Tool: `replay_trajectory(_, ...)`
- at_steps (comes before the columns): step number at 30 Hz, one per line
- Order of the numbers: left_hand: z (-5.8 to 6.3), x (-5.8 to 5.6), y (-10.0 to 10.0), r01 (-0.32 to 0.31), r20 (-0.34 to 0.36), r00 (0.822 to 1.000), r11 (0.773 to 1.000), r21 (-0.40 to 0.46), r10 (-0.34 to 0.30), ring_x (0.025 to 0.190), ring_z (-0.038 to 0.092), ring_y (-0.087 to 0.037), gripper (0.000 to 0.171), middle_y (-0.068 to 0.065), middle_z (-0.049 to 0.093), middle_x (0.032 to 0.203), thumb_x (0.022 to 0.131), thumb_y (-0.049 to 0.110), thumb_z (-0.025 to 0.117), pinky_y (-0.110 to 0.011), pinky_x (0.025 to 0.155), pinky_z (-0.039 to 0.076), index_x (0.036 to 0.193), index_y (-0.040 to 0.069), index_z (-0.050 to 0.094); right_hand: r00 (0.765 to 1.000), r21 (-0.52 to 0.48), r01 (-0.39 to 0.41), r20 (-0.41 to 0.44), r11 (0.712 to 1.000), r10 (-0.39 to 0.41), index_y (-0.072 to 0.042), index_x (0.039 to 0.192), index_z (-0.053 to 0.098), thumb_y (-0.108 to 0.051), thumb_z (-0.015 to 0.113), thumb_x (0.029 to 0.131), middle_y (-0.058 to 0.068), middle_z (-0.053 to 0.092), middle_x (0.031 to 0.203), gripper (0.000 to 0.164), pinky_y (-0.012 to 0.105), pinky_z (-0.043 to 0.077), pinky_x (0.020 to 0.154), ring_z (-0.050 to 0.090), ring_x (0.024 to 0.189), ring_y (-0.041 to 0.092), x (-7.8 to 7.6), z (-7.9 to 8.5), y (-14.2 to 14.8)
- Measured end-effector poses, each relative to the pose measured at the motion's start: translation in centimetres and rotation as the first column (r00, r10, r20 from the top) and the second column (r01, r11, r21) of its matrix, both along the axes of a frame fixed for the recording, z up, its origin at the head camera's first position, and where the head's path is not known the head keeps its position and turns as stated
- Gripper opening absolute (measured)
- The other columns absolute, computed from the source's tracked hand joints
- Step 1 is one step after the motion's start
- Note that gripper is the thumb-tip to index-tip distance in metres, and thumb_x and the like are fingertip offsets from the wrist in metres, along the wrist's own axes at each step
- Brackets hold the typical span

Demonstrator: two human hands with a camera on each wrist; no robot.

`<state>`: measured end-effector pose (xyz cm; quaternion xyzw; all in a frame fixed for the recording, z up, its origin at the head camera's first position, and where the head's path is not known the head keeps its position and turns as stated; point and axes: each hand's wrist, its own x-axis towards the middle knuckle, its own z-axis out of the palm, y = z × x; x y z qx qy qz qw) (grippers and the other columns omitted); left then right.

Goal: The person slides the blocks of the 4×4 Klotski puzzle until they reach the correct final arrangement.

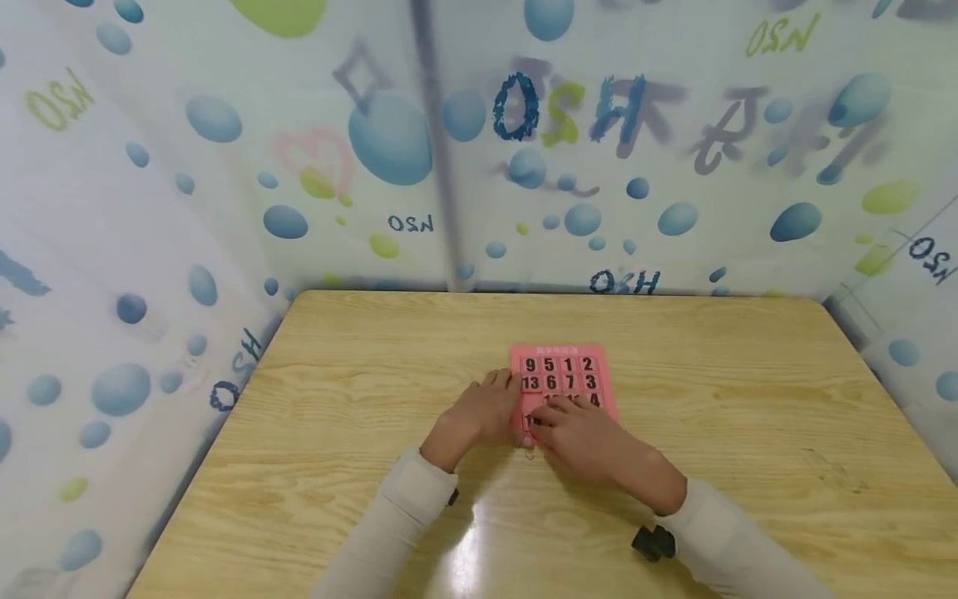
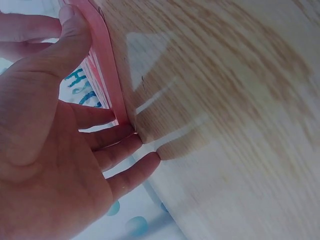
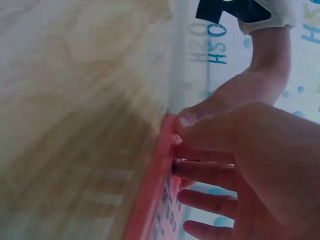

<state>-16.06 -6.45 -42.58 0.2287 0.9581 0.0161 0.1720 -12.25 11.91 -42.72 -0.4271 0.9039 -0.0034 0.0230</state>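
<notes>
A pink number sliding puzzle lies flat on the table, its black numerals on square tiles in rows. My left hand holds its left side, fingers along that edge and thumb at the near-left corner. In the left wrist view, the pink frame runs between that thumb and the fingertips, some of which rest on the wood. My right hand lies over the lower rows with its fingers extended onto the tiles. It hides several of them. From the right wrist, fingertips show on the face near the puzzle's pink rim.
The light wooden table extends around the puzzle. Behind it and at both sides hang white curtains printed with blue and green spots and letters. A dark wrist device sits below the right sleeve.
</notes>
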Motion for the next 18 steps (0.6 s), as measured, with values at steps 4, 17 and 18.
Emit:
replay_trajectory(4,0.0,0.0,0.0,-0.004,0.009,1.0,1.0,0.008,0.004,0.144,0.032,-0.028,0.103,-0.014,0.035,0.153,0.082,0.061,0.071,-0.046,0.11,0.041,0.154,0.003,0.027,1.0,-0.011,0.012,0.017,1.0,-0.012,-0.014,0.129,0.067,-0.03,0.055,0.1,0.005,0.061,0.136,0.035,0.056,0.042,0.107,0.052,0.13,0.033,-0.5,0.5,-0.1)
replay_trajectory(17,-0.1,0.0,-0.1,-0.008,0.008,1.0,1.0,0.012,0.008,0.143,0.033,-0.027,0.103,-0.013,0.037,0.153,0.081,0.061,0.072,-0.046,0.11,0.041,0.154,0.004,0.028,0.983,0.072,0.172,0.048,0.982,-0.176,-0.008,0.142,0.055,-0.032,0.049,0.104,0.01,0.049,0.15,0.046,0.06,0.036,0.11,0.04,0.141,0.038,-2.9,0.0,-1.0)
replay_trajectory(18,-0.1,0.0,-0.1,-0.008,0.006,1.0,1.0,0.007,0.008,0.143,0.033,-0.027,0.103,-0.013,0.037,0.153,0.081,0.061,0.072,-0.046,0.109,0.041,0.154,0.004,0.028,0.984,0.071,0.166,0.051,0.984,-0.17,-0.008,0.141,0.056,-0.033,0.05,0.104,0.01,0.05,0.149,0.045,0.06,0.036,0.11,0.041,0.14,0.038,-2.8,0.1,-1.0)
